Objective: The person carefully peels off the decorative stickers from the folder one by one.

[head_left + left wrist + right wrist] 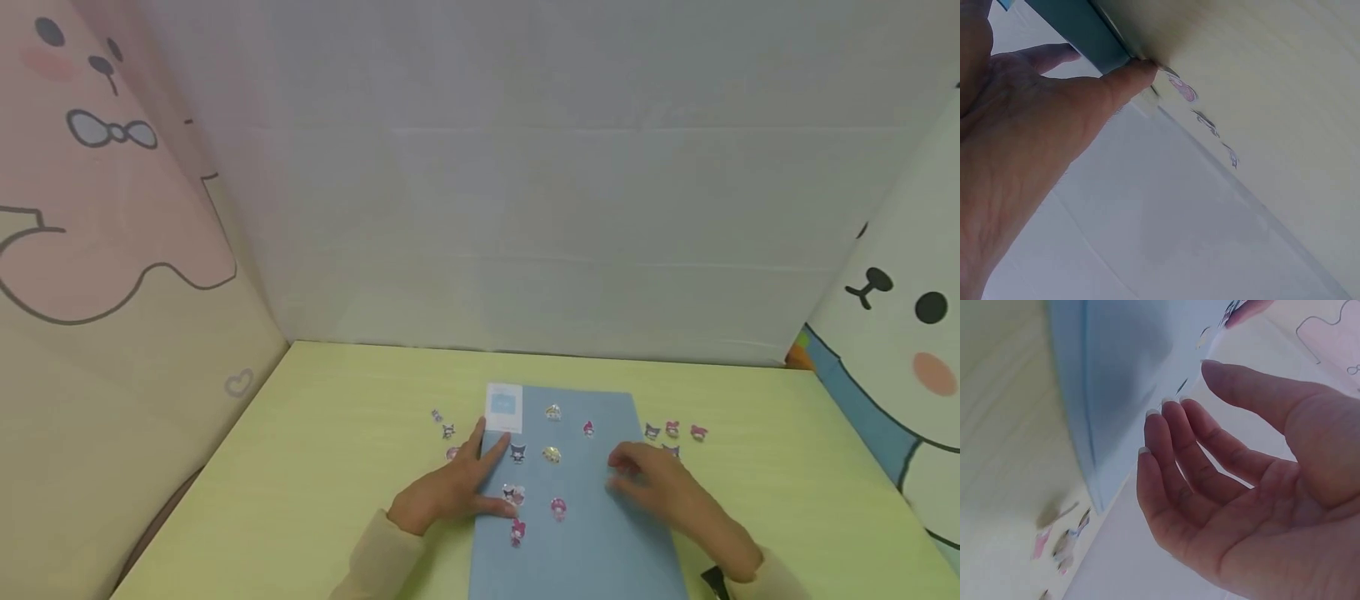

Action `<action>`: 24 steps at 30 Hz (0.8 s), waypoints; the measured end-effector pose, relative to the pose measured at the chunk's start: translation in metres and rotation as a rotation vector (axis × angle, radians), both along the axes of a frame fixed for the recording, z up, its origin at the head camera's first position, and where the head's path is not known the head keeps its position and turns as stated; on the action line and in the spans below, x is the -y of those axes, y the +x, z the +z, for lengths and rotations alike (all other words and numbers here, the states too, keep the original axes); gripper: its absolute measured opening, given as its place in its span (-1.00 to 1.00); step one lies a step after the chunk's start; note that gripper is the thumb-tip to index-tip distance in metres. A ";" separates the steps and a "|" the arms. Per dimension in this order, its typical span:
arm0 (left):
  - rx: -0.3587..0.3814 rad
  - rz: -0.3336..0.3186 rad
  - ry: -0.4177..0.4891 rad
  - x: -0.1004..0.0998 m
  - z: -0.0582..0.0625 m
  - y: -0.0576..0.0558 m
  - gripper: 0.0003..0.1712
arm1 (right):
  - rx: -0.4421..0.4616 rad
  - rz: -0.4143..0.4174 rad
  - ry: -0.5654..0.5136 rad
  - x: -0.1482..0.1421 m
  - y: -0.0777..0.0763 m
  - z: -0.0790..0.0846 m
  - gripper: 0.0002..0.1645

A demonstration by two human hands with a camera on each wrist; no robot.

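Observation:
A blue folder or book (592,558) lies on the yellow table with several small cartoon stickers on its cover, among them a pink one (558,508) and a dark-eared one (518,452). My left hand (453,487) rests with fingers spread along the cover's left edge. In the left wrist view, a fingertip of that hand (1066,112) touches the edge beside loose stickers. Over the cover's right side hovers my right hand (663,483), fingers loosely bent. The right wrist view shows nothing between the thumb and fingers of this hand (1235,494).
A white label (504,408) is at the cover's top left corner. Loose stickers lie on the table (337,433) left of the folder, near a small sticker (447,431), and right of it, near a pink sticker (699,432). A dark object (715,581) shows beside the right sleeve.

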State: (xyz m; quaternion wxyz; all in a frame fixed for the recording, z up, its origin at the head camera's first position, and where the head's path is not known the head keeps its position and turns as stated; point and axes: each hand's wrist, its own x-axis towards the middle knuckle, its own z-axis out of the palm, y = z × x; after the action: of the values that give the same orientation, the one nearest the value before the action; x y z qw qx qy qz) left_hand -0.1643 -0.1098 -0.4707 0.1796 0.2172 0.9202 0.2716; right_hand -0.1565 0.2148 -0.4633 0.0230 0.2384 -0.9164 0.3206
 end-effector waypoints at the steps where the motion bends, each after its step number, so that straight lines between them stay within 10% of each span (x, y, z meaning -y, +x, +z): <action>1: -0.002 0.001 -0.003 0.000 0.000 0.000 0.22 | -0.009 0.017 -0.002 0.002 0.000 0.000 -0.77; 24: -0.016 0.005 -0.039 -0.002 0.000 0.000 0.23 | -0.045 0.169 0.019 0.042 0.016 -0.005 -0.73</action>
State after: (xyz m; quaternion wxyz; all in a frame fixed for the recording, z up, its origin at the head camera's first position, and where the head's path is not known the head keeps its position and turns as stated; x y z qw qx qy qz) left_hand -0.1641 -0.1076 -0.4709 0.1755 0.2135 0.9273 0.2523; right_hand -0.1402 0.1728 -0.4687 0.0142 0.3224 -0.8952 0.3073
